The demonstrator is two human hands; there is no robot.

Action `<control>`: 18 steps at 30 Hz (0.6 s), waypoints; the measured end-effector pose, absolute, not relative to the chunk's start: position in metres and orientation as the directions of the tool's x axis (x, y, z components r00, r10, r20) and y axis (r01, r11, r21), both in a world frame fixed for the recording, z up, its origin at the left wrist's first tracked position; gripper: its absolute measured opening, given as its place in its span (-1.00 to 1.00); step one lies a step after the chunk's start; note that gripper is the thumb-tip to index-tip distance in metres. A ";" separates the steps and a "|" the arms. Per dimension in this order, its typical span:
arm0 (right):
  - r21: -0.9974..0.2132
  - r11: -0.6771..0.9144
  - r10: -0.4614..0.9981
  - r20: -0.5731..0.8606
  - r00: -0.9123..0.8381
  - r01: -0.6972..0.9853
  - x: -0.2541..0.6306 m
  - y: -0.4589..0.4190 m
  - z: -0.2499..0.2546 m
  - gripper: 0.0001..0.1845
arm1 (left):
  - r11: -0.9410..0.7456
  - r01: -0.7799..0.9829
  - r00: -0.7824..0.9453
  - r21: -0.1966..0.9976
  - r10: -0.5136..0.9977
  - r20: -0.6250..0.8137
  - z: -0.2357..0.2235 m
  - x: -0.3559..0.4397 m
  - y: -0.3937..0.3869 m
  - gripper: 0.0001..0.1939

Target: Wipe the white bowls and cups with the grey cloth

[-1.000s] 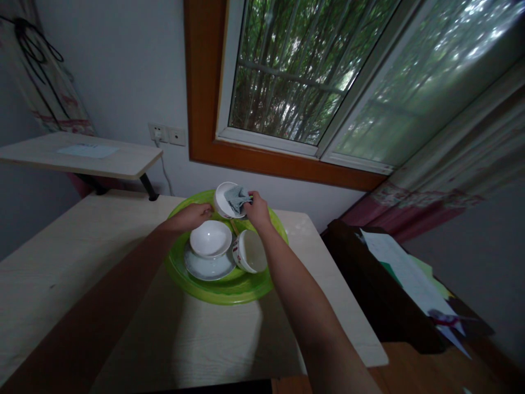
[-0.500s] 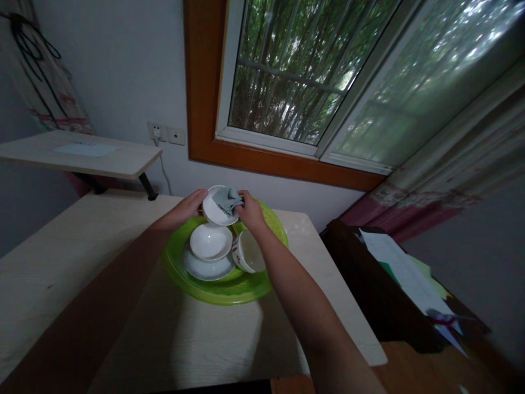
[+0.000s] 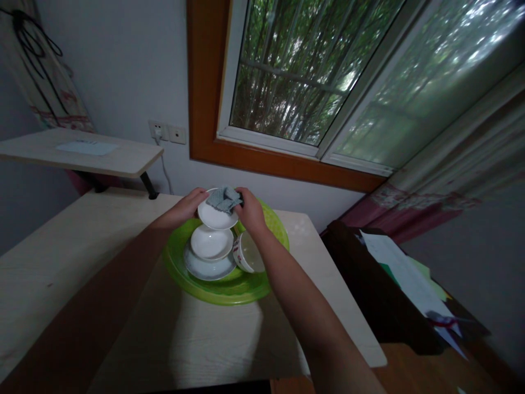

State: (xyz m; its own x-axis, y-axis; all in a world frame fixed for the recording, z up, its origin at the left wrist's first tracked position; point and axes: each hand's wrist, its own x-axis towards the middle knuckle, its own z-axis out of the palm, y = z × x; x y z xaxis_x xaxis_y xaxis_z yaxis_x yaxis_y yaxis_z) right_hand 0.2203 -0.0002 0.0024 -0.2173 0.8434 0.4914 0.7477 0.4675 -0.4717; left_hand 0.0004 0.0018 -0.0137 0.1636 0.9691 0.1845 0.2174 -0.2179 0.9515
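Note:
My left hand (image 3: 192, 203) grips the left rim of a white bowl (image 3: 217, 220), which is tilted towards me above a green basin (image 3: 233, 296). Closed round a grey cloth (image 3: 223, 199), my right hand (image 3: 249, 209) presses it against the inside of that bowl near the far rim. Below, a second white bowl (image 3: 211, 242) sits on a pale plate (image 3: 209, 270) in the basin. To its right a white bowl with red markings (image 3: 248, 253) lies on its side, partly hidden by my right forearm.
The basin stands on a light wooden table (image 3: 221, 339). A raised shelf (image 3: 82, 158) with a paper on it is at the left. Behind is a wall with a socket (image 3: 177, 134) and a window (image 3: 295, 71). Papers (image 3: 406, 268) lie on a dark cabinet at the right.
The held bowl has tilted more towards me and come slightly lower and left. The cloth has shifted a little left across its inside along with my right hand.

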 end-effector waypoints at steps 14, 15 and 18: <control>-0.293 0.846 0.534 0.496 -0.685 0.446 0.200 -0.023 0.006 -0.42 | -0.225 0.311 0.051 0.923 0.974 0.220 -0.009 -0.005 0.003 -0.58; -0.303 0.865 0.501 0.496 -0.709 0.399 0.199 -0.025 0.006 -0.44 | -0.234 0.334 0.056 0.913 0.972 0.229 -0.008 -0.005 0.002 -0.58; -0.324 0.894 0.444 0.533 -0.721 0.310 0.197 -0.030 0.010 -0.56 | -0.271 0.359 0.070 0.893 0.962 0.264 -0.007 -0.006 0.001 -0.57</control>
State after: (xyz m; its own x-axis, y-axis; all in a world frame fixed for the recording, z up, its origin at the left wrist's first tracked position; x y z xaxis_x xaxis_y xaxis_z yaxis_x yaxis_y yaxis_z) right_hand 0.1970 -0.0299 0.0099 -0.7209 0.4436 0.5325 0.3102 0.8936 -0.3245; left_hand -0.0056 0.0009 -0.0072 0.0700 0.9620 0.2639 0.3591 -0.2711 0.8931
